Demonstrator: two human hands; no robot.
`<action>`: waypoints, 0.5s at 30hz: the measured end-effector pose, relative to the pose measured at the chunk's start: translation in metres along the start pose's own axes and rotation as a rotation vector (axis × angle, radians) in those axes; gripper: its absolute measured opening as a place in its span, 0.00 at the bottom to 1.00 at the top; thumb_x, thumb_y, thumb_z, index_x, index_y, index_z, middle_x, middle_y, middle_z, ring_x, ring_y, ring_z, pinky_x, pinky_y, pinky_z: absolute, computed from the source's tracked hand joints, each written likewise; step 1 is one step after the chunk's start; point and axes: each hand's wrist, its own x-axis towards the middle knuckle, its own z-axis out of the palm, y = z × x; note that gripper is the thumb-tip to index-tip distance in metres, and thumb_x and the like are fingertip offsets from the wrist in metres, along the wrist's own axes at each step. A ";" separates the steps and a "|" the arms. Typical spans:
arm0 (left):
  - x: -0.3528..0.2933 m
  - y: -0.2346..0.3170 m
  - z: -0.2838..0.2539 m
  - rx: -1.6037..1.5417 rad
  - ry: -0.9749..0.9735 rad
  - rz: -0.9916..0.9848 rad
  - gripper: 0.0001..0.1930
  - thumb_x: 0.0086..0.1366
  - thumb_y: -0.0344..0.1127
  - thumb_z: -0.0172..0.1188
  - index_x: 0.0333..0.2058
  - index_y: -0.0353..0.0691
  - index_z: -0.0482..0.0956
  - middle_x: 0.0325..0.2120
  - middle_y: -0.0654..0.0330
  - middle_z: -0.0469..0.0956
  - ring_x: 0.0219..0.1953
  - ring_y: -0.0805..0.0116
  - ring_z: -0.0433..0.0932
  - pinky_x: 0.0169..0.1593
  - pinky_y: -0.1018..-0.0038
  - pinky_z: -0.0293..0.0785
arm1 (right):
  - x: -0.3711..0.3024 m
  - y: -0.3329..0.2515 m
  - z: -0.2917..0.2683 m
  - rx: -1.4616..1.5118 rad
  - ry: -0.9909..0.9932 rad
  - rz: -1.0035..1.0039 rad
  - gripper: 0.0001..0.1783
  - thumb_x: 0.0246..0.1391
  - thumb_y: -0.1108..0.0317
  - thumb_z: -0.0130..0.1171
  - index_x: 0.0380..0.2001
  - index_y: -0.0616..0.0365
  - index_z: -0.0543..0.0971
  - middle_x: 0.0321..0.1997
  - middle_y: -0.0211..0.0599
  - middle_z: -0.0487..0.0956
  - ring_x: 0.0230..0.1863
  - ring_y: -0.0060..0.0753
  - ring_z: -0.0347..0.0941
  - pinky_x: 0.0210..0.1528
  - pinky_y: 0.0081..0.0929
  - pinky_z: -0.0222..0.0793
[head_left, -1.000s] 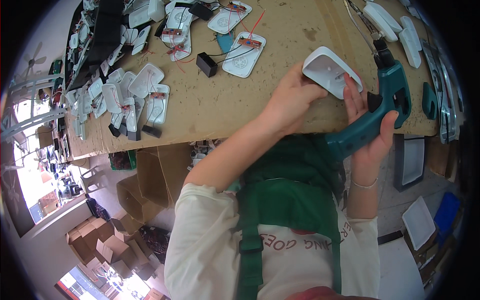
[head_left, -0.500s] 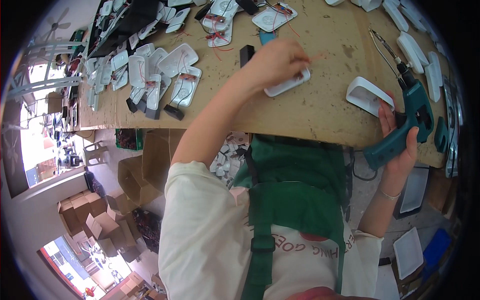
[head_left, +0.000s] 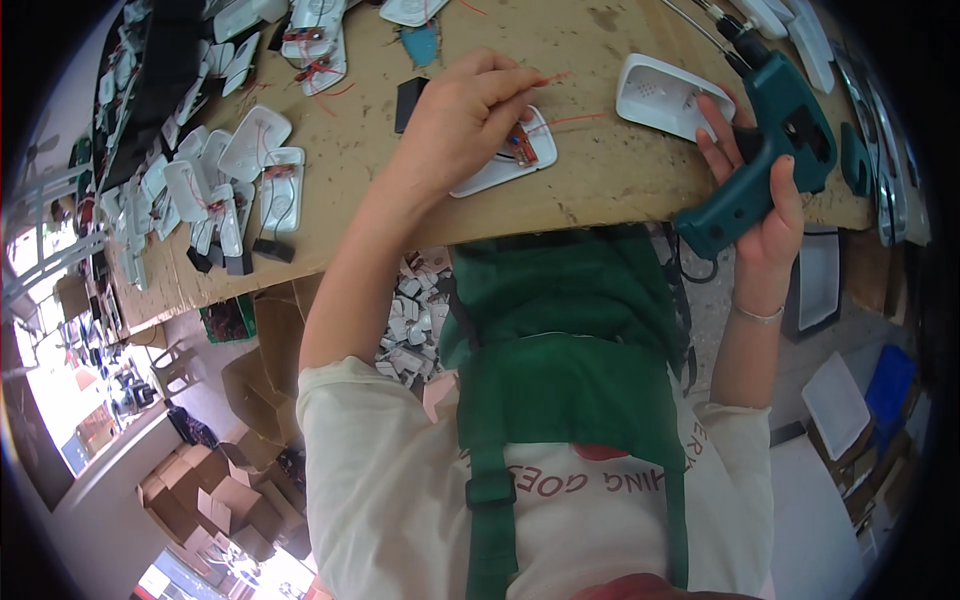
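Wire [head_left: 560,76] seems mid-positioning: your left hand [head_left: 462,115] pinches it, your right hand [head_left: 770,230] clasps the gun [head_left: 785,105]; next calls for gentle guiding.

Left window [head_left: 35,370] glares; edges bend, corners black

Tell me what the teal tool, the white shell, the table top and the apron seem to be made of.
Teal tool: likely moulded plastic, with a soft sheen and cleanly formed openings.
White shell: probably rigid plastic, smooth, with thin, even walls.
Table top: matt, tan, stained; board or cardboard, can't tell which.
Apron: apparently cloth, dull green, creasing in soft folds.
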 end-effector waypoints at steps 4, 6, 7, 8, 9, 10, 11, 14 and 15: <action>0.000 0.009 0.004 0.067 0.014 -0.040 0.10 0.60 0.28 0.58 0.41 0.38 0.79 0.30 0.56 0.75 0.30 0.57 0.76 0.35 0.69 0.73 | 0.002 0.007 0.005 -0.016 0.066 -0.001 0.41 0.59 0.53 0.57 0.66 0.65 0.53 0.70 0.59 0.52 0.72 0.60 0.46 0.72 0.49 0.48; -0.001 0.015 0.010 0.075 0.015 0.053 0.10 0.61 0.26 0.58 0.42 0.37 0.80 0.29 0.58 0.76 0.30 0.64 0.78 0.34 0.73 0.74 | 0.004 0.010 0.009 0.049 0.077 -0.011 0.41 0.59 0.53 0.56 0.66 0.65 0.53 0.70 0.60 0.53 0.72 0.60 0.47 0.73 0.50 0.45; -0.002 0.019 0.013 0.098 0.020 0.120 0.10 0.61 0.24 0.58 0.42 0.37 0.80 0.29 0.60 0.77 0.30 0.70 0.80 0.32 0.76 0.74 | 0.005 0.012 0.012 0.045 0.088 -0.014 0.41 0.59 0.53 0.56 0.66 0.65 0.53 0.70 0.60 0.53 0.72 0.60 0.47 0.73 0.50 0.45; -0.004 0.022 0.018 0.120 0.037 0.201 0.11 0.59 0.23 0.59 0.41 0.38 0.80 0.30 0.59 0.77 0.30 0.67 0.79 0.33 0.75 0.74 | 0.007 0.013 0.014 0.068 0.060 -0.012 0.41 0.59 0.54 0.56 0.66 0.65 0.53 0.69 0.61 0.54 0.71 0.61 0.47 0.73 0.51 0.45; -0.005 0.026 0.022 0.102 0.027 0.218 0.11 0.59 0.23 0.59 0.41 0.38 0.80 0.30 0.59 0.77 0.30 0.67 0.79 0.33 0.75 0.74 | 0.008 0.015 0.015 0.092 0.035 -0.010 0.40 0.59 0.54 0.56 0.66 0.65 0.53 0.69 0.62 0.54 0.71 0.61 0.48 0.73 0.51 0.44; -0.006 0.029 0.027 0.094 0.031 0.248 0.12 0.57 0.22 0.59 0.41 0.38 0.80 0.30 0.59 0.77 0.30 0.67 0.78 0.33 0.75 0.73 | 0.009 0.018 0.016 0.115 0.034 0.008 0.41 0.60 0.53 0.55 0.66 0.65 0.53 0.69 0.59 0.55 0.71 0.61 0.48 0.73 0.51 0.44; -0.006 0.032 0.031 0.084 0.034 0.277 0.12 0.56 0.22 0.60 0.41 0.38 0.81 0.31 0.59 0.77 0.30 0.66 0.78 0.33 0.75 0.73 | 0.008 0.019 0.015 0.113 0.051 0.007 0.41 0.60 0.53 0.55 0.66 0.65 0.53 0.69 0.59 0.55 0.71 0.61 0.48 0.73 0.51 0.44; -0.004 0.037 0.042 0.064 0.048 0.288 0.11 0.56 0.24 0.60 0.39 0.39 0.81 0.32 0.58 0.76 0.29 0.62 0.77 0.32 0.71 0.74 | 0.004 0.019 0.007 -0.013 -0.051 0.004 0.41 0.61 0.51 0.54 0.67 0.63 0.52 0.70 0.53 0.56 0.71 0.61 0.49 0.73 0.50 0.44; -0.003 0.038 0.045 0.080 0.046 0.232 0.10 0.56 0.26 0.61 0.38 0.39 0.80 0.32 0.57 0.76 0.30 0.57 0.77 0.33 0.68 0.75 | 0.003 0.018 0.005 -0.016 -0.044 0.002 0.41 0.61 0.51 0.54 0.67 0.63 0.52 0.70 0.53 0.56 0.71 0.61 0.49 0.73 0.50 0.44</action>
